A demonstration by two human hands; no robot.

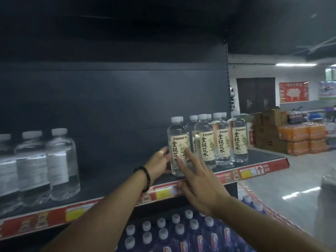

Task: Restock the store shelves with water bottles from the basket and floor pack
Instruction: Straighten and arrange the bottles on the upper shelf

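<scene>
Head view: the labelled water bottle [178,131] stands upright on the shelf [118,179], long axis vertical, at the left end of a row of matching bottles [221,139] and just beside its nearest neighbour. The left hand [159,160] grips the bottle's left flank low down, fingers curled round it, while the right hand [199,180] is spread flat, its straight fingertips [188,153] touching the label's front. The bottle lies ahead of and slightly above both hands, the left being closer; any squaring nudge would probably run rightward or backward, toward the row.
</scene>
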